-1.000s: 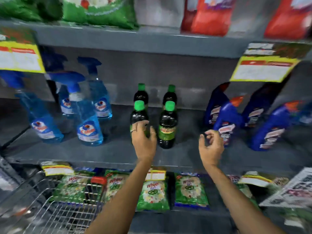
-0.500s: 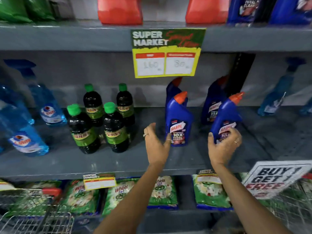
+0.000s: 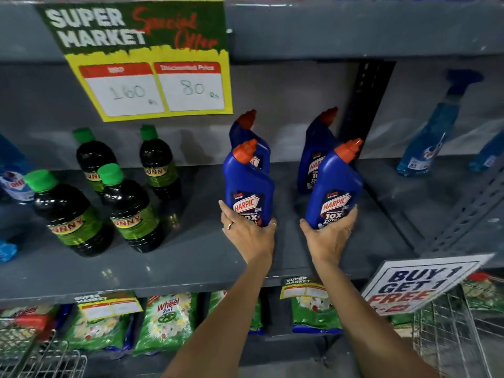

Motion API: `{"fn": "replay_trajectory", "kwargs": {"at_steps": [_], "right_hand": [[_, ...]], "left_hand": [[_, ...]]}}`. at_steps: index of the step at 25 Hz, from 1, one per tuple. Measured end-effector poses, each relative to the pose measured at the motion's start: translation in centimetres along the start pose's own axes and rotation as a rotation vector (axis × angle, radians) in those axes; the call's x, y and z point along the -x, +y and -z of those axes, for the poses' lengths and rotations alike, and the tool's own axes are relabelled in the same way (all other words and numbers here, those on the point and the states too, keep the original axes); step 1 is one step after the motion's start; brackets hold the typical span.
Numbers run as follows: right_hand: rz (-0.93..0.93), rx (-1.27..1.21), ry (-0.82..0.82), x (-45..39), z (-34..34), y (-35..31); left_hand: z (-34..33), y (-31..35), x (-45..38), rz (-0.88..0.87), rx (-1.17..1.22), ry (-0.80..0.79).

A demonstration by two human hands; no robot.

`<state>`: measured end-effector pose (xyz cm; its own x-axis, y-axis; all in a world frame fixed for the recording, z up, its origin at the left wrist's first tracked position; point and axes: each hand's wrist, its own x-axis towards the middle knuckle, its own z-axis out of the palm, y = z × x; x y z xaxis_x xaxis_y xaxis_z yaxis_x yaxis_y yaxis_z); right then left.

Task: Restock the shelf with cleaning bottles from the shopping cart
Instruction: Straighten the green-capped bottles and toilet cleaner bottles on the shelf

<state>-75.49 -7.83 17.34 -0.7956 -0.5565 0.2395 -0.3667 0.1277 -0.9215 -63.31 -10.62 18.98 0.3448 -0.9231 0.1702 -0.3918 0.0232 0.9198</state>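
Two blue Harpic bottles with orange caps stand at the front of the grey shelf (image 3: 191, 257). My left hand (image 3: 246, 234) grips the base of the left front bottle (image 3: 246, 186). My right hand (image 3: 328, 237) grips the base of the right front bottle (image 3: 336, 184). Both bottles stand upright, and I cannot tell whether they rest on the shelf. Behind them stand two more Harpic bottles, one at the left (image 3: 249, 137) and one at the right (image 3: 316, 148). A corner of the wire shopping cart (image 3: 41, 358) shows at the bottom left.
Several dark bottles with green caps (image 3: 128, 211) stand to the left. Blue spray bottles sit at the far left (image 3: 13, 181) and far right (image 3: 433, 135). A price sign (image 3: 152, 61) hangs above. A "Buy 1 Get 1 Free" card (image 3: 420, 285) and green detergent packs (image 3: 166, 323) are below.
The view has swung right from the green-capped bottles to the Harpic bottles. Both hands, open before, have closed on the bases of the two front bottles.
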Motion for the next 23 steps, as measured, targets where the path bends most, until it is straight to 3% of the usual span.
{"fn": "replay_trajectory", "kwargs": {"at_steps": [23], "right_hand": [[0.032, 0.023, -0.037, 0.3, 0.3, 0.3]], "left_hand": [[0.0, -0.3, 2.2, 0.009, -0.011, -0.086]]}}
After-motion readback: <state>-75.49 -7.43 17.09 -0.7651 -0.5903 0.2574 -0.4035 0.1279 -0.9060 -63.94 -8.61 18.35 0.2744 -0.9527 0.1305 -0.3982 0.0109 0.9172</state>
